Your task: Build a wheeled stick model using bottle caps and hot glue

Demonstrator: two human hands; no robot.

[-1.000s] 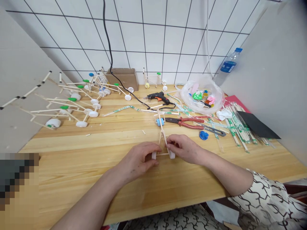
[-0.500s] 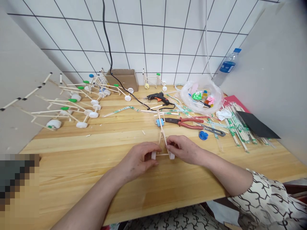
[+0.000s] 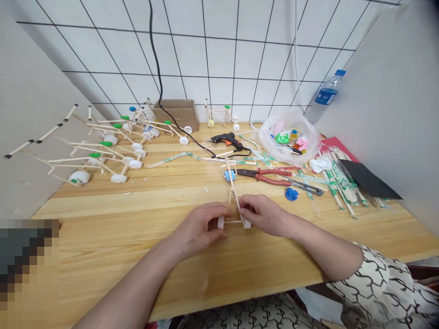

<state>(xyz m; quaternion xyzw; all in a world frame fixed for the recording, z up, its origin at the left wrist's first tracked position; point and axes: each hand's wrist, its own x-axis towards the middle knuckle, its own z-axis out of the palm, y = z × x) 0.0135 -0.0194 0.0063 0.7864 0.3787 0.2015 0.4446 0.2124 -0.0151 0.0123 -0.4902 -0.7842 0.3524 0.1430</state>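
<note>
A small tricycle model point(image 3: 232, 183) made of thin wooden sticks stands on the table in front of me, its two white wheels toward me and a blue wheel point(image 3: 229, 175) at the far end. My left hand point(image 3: 199, 226) has its thumb and fingers around the left white wheel point(image 3: 221, 223). On the other side, my right hand point(image 3: 263, 213) pinches the frame by the right white wheel point(image 3: 246, 223). The fingertips of both hands partly hide the frame. Between the wheels a thin stick axle point(image 3: 233, 222) shows.
Several similar stick tricycles point(image 3: 118, 178) stand at the left, before a cardboard box point(image 3: 178, 114). Behind the model lie a glue gun point(image 3: 226, 140), red-handled pliers point(image 3: 270, 175), a utility knife point(image 3: 305, 185) and a blue cap point(image 3: 291, 194). Wrapped chopsticks point(image 3: 338, 187), a plastic bag point(image 3: 265, 146) and a bottle point(image 3: 325, 96) are at right.
The whole view has shifted very slightly. Both hands keep the same hold on the tricycle model, which has not visibly moved on the table.
</note>
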